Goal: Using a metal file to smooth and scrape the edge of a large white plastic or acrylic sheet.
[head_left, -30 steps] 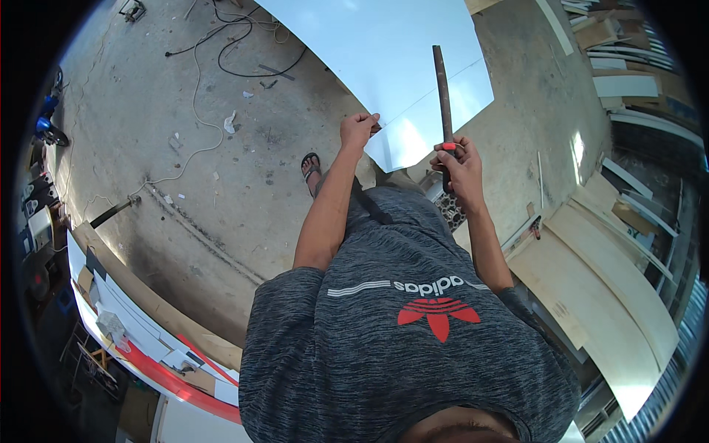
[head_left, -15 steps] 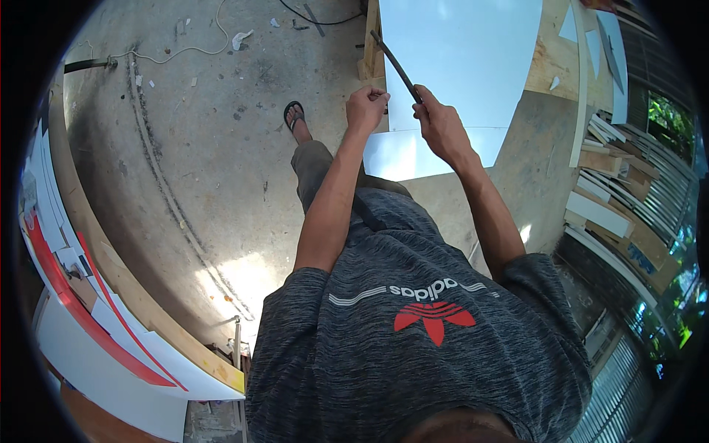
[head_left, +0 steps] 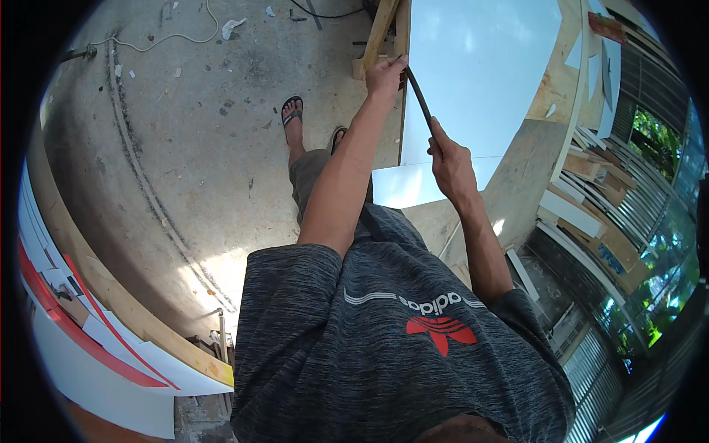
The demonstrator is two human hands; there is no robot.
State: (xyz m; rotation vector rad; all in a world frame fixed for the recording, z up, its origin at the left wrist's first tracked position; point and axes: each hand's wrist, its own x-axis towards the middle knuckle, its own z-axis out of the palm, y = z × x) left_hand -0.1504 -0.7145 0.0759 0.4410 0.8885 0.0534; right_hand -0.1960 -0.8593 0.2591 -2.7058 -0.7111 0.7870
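A thin dark rod [head_left: 419, 94] slants over the left part of a large white sheet [head_left: 473, 81]. My right hand [head_left: 452, 164] is closed round its near end, thumb laid along it. At the rod's far end, beside the sheet's left edge, my left hand [head_left: 387, 78] is closed with fingertips pinched on it. Whether the fingers also hold something small there cannot be made out. A separate white strip [head_left: 413, 184] lies at the near end of the large sheet.
Wooden supports [head_left: 379, 33] stand at the sheet's far left. Offcuts and boards [head_left: 583, 214] are stacked to the right. Along the left runs a wooden-edged bench [head_left: 148, 332] with white and red pieces. A pale cord [head_left: 173, 50] and scraps lie on the concrete floor [head_left: 221, 148].
My left hand has moved up and right to the rod's far end. The rod's far end has come down towards it, and my right hand is slightly lower. The view has shifted.
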